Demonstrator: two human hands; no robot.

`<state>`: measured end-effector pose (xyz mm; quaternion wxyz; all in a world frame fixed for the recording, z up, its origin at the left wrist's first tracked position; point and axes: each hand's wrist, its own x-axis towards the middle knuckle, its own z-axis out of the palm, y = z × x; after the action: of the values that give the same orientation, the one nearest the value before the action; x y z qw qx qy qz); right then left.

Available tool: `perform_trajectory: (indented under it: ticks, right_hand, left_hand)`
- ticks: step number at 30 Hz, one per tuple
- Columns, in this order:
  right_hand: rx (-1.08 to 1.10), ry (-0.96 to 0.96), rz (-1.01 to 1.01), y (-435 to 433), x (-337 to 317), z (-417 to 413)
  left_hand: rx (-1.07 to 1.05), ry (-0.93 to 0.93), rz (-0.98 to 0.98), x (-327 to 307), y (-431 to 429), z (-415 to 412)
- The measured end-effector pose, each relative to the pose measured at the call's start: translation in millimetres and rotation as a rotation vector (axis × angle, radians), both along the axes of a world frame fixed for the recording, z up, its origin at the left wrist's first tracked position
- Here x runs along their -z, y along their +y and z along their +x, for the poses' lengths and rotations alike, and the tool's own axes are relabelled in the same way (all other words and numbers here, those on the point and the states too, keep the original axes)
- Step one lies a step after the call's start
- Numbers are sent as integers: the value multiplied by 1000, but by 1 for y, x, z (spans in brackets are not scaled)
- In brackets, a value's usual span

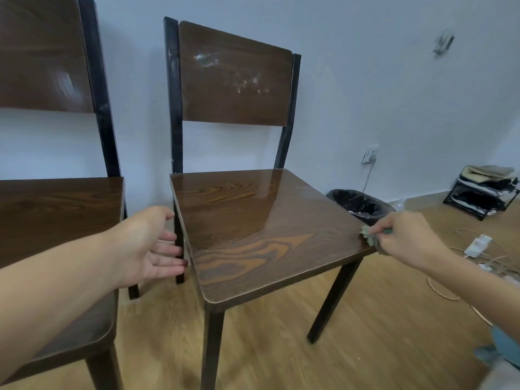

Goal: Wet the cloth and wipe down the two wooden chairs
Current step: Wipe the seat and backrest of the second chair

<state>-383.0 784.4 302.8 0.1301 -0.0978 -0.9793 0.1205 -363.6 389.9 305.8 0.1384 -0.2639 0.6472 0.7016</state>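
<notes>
Two dark wooden chairs with black frames stand against a pale wall. The right chair [253, 220] fills the middle of the view; its seat shines and its backrest carries whitish smears. The left chair [56, 209] is cut off by the frame edge. My right hand [405, 235] is shut on a bunched grey-green cloth [368, 235] pressed at the seat's right edge. My left hand [149, 246] is open, fingers spread, in the gap between the two chairs beside the right chair's left seat edge and rear leg.
A black-lined waste bin [360, 205] stands behind the right chair's right corner. Cables and a white adapter [478, 244] lie on the wooden floor to the right. A shoe rack [484, 192] sits by the wall. A wall socket [371, 154] has a plug in it.
</notes>
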Motion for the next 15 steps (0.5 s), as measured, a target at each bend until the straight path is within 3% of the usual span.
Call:
perform_trajectory:
  ticks: [6,12,15]
  right_hand:
    - [-195,8,-50,-73,13,14]
    - [-778,-29,-43,-204,10,49]
    - [-996,-47,-112,-229,2,66]
  left_hand:
    - [11,7,-11,0,5,-1]
    - [23,10,-80,-1,-1,-7]
    - [28,0,-85,2,-13,-13]
